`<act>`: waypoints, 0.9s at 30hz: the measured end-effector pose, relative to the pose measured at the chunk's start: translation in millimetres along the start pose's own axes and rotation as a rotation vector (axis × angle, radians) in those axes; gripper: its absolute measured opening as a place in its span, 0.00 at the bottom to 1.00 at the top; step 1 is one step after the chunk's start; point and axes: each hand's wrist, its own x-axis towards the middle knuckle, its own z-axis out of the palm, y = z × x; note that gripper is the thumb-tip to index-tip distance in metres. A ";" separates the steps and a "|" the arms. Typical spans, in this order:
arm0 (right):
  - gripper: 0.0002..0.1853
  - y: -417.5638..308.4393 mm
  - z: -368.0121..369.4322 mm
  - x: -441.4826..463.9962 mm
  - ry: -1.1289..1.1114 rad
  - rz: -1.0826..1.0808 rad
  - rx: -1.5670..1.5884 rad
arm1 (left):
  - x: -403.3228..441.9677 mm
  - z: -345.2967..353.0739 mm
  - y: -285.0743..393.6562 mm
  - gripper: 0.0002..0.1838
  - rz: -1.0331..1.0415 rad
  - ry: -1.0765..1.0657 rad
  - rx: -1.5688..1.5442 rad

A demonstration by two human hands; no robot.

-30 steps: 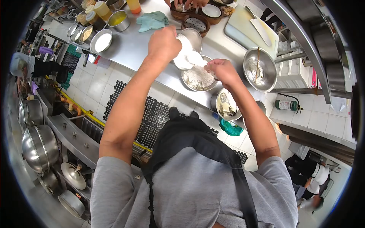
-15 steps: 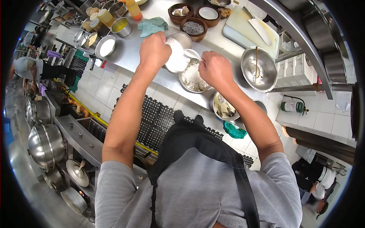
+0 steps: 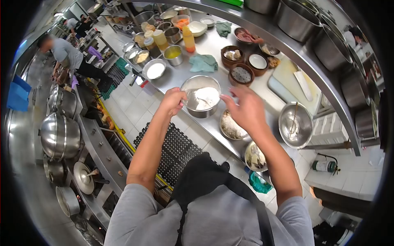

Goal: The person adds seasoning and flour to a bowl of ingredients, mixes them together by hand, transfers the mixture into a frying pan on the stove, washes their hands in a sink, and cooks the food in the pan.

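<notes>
My left hand [image 3: 174,100] grips the left side of a metal pot [image 3: 200,110], which stands upright with white powder [image 3: 207,97] inside. At the pot's right rim my right hand [image 3: 246,105] is blurred, its fingers apart, with nothing visible in it. No spoon can be made out clearly. Below my right hand sits a metal bowl [image 3: 230,126] of powder-dusted food, partly hidden by the hand. Nearer the table edge is another bowl [image 3: 255,158] with pale, dark-streaked contents.
A green cloth [image 3: 203,63], a pot of yellow liquid [image 3: 173,55] and a bowl of white powder [image 3: 155,69] lie to the left. Steamer baskets [image 3: 241,74], a cutting board [image 3: 287,78] with a knife [image 3: 303,85] and a large bowl [image 3: 294,124] are farther right. An overhead shelf crosses the upper right.
The powder pot has gone from tilted over the food bowl to upright. My right hand has opened; the white spoon it held no longer shows there. The view has shifted, revealing more of the table.
</notes>
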 end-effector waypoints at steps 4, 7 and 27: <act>0.20 14.2 -18.0 -38.6 -0.195 0.231 -0.009 | 21.8 -69.7 34.4 0.10 -0.029 0.001 -0.150; 0.29 29.7 13.1 -63.0 -0.310 0.318 -0.159 | 58.5 -112.3 94.9 0.10 0.013 0.048 -0.193; 0.49 50.5 174.6 -56.2 0.020 1.099 -0.401 | 621.5 -41.9 332.8 0.04 0.184 -0.321 -0.614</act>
